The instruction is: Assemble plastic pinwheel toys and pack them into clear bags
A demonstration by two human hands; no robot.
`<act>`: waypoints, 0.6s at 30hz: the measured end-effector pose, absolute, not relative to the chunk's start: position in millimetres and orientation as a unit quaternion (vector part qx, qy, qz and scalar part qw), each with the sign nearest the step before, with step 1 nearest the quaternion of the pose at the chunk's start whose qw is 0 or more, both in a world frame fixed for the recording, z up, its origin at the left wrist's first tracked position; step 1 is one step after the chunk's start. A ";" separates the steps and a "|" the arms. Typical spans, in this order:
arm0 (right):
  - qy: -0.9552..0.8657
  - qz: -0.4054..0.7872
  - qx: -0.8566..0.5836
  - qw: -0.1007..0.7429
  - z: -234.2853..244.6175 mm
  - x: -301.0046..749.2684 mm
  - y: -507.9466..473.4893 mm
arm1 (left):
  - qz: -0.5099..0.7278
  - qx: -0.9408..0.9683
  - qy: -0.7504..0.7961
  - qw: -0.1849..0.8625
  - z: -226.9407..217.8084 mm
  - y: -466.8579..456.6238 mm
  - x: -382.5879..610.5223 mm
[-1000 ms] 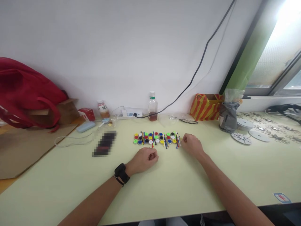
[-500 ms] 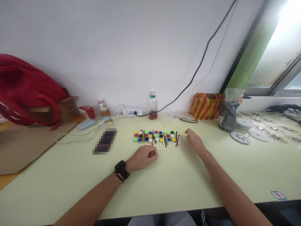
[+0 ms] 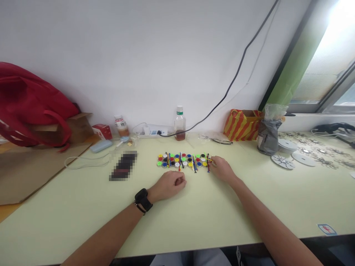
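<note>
A block of small round coloured caps point(image 3: 183, 160) lies in rows on the pale green table point(image 3: 194, 210), with thin coloured sticks laid across it. My right hand point(image 3: 220, 169) rests at the block's right end, fingers pinched on a thin yellow stick point(image 3: 210, 159) that reaches over the outer caps. My left hand point(image 3: 170, 184), with a black watch on its wrist, lies just in front of the block as a loose fist; whether anything is inside it is hidden.
Along the wall stand two bottles point(image 3: 180, 124), a power strip point(image 3: 154, 131), a striped orange bag point(image 3: 241, 125) and a grey pouch point(image 3: 267, 136). White discs point(image 3: 283, 162) lie at right. A red bag point(image 3: 30, 107) and brown paper sit at left, a dark blurred object point(image 3: 124, 165) nearby.
My right hand lifted a yellow stick away to the right of the block, then came back left and now holds it over the block's right end. My left hand stayed still.
</note>
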State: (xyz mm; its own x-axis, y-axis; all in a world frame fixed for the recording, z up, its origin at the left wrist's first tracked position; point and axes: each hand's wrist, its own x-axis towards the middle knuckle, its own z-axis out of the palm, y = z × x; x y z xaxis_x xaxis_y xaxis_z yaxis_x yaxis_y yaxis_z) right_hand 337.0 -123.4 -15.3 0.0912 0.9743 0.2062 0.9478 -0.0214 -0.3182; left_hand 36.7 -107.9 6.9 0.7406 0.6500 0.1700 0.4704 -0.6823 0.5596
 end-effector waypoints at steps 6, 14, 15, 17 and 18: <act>-0.678 -0.003 -0.715 0.168 -11.1 340.0 -124.6 | 0.178 0.901 0.310 0.245 10.2 -109.1 36.5; -0.670 -0.053 -0.697 0.250 2.3 346.2 -130.5 | 0.190 0.888 0.314 0.276 7.7 -109.1 37.0; -0.676 -0.047 -0.680 0.281 5.6 342.3 -132.7 | 0.199 0.883 0.317 0.284 8.2 -109.7 37.6; -0.693 -0.016 -0.637 0.336 12.3 327.8 -138.6 | 0.230 0.869 0.323 0.297 10.4 -111.0 39.0; -0.706 0.009 -0.614 0.354 15.0 317.6 -142.1 | 0.251 0.860 0.327 0.300 12.0 -111.4 39.6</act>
State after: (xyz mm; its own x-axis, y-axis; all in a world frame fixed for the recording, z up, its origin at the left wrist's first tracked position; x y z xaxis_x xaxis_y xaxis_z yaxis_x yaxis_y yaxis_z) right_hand 317.6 -142.1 15.0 0.0037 0.8723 0.4890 0.8598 0.2469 -0.4469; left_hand 39.6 -111.4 12.0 0.6601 0.7129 0.2366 0.4116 -0.6068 0.6800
